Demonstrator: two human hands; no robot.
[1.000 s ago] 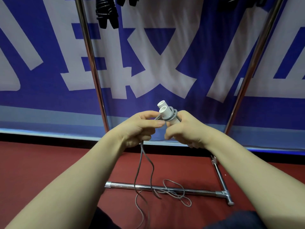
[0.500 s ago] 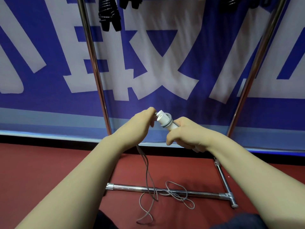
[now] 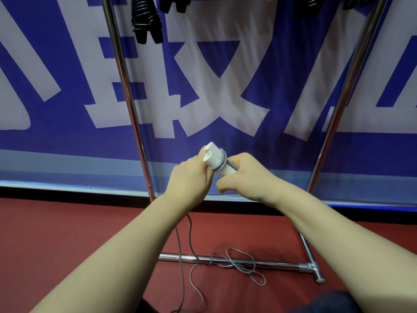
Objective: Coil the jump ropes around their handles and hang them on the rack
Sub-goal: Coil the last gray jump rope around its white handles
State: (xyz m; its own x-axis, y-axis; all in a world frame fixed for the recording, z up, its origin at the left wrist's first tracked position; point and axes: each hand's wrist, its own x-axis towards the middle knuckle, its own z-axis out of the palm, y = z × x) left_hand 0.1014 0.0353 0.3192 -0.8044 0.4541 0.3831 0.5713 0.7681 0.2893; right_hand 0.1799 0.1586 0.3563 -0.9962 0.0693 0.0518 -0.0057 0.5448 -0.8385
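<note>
Two white jump-rope handles (image 3: 214, 158) lie side by side, their ends pointing up and left, with a few turns of grey cord around them. My right hand (image 3: 244, 176) is closed on the lower part of the handles. My left hand (image 3: 191, 180) is closed on the grey cord (image 3: 190, 236) right beside the handles. The cord hangs from my left hand to the red floor, where its loose loops (image 3: 239, 262) lie over the rack's bottom bar (image 3: 270, 264). The chrome rack's uprights (image 3: 126, 91) (image 3: 345, 91) stand in front of me.
Black coiled ropes (image 3: 146, 19) hang from the rack's top at the upper left, and more (image 3: 309, 5) at the upper right. A blue and white banner (image 3: 67, 143) covers the wall behind. The rack's foot (image 3: 316, 269) juts toward me at the lower right.
My left hand has swung the cord around the handles and come back close against them. The handles have tipped slightly, and the slack on the floor has shifted.
</note>
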